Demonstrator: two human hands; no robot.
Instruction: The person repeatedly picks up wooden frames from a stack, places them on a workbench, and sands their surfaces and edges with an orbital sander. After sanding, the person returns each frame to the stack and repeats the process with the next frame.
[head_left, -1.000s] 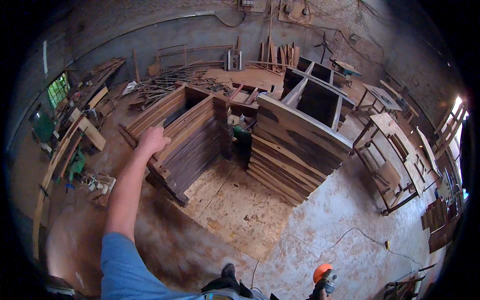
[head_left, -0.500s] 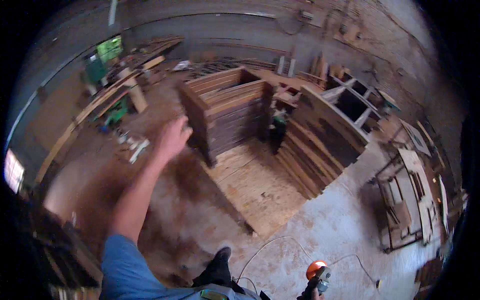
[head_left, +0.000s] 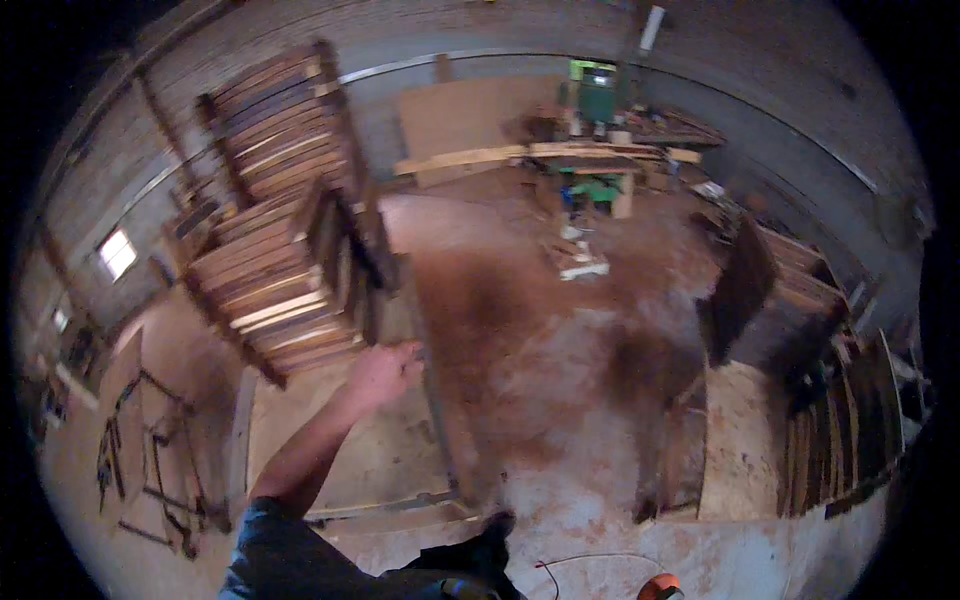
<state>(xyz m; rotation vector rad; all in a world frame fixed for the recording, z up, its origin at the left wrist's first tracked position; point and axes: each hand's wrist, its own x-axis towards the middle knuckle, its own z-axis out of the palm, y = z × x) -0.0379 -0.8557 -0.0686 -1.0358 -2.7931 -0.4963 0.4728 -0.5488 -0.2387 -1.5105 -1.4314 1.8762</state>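
Observation:
My left hand (head_left: 388,376) reaches forward at the end of a bare forearm, blurred, its fingers loosely bent and apart with nothing visible in them. From this view it overlaps the near edge of a pallet-like wooden base (head_left: 350,450); whether it touches cannot be told. On that base stands a tall stack of slatted wooden panels (head_left: 275,270). At the bottom edge shows the orange disc of an angle grinder (head_left: 660,587); its body is mostly cut off. My right hand lies outside the picture.
Right of me stand a dark wooden stack (head_left: 745,285) and leaning panels (head_left: 845,430) beside a plywood sheet (head_left: 740,440). A metal frame stand (head_left: 160,450) is at the left. Further off is a green machine (head_left: 597,100) with a bench. A cord (head_left: 600,556) trails across the dusty floor.
My view has swung left, so the slatted stack has come in and the dark stacks have moved right. The grinder has slid mostly below the edge, and my right hand has left the picture.

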